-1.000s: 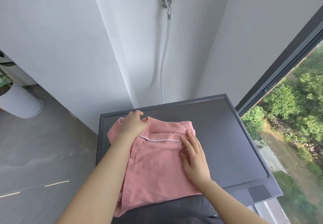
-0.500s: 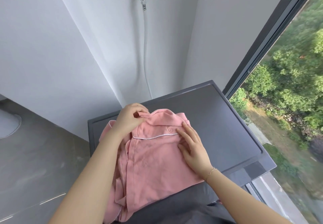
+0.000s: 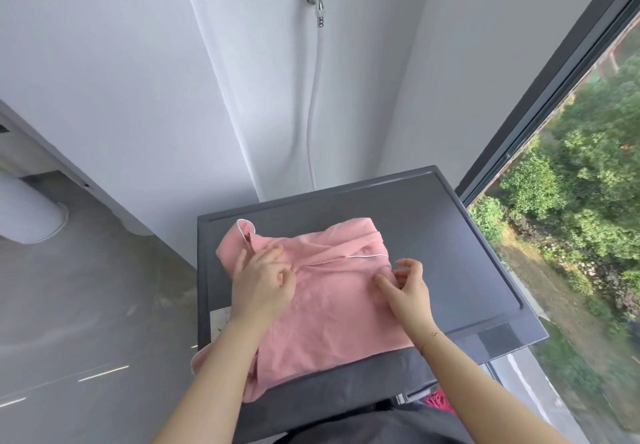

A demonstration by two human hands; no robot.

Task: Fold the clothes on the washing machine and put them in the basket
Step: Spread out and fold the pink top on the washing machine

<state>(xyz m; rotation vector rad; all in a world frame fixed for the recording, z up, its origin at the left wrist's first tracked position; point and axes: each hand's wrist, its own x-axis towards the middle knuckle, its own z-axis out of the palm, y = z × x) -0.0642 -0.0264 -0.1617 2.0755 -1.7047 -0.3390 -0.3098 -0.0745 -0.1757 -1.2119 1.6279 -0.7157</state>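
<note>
The dark grey washing machine fills the middle, and no brand or lettering can be read on it. A pink garment with white piping lies partly folded on its lid, under and between both grips. The left hand rests on the garment's left side, fingers curled into the cloth, though whether this grip pinches a fold I cannot tell. The right hand sits at the right edge, its grip narrow, thumb and fingers apart, holding nothing.
</note>
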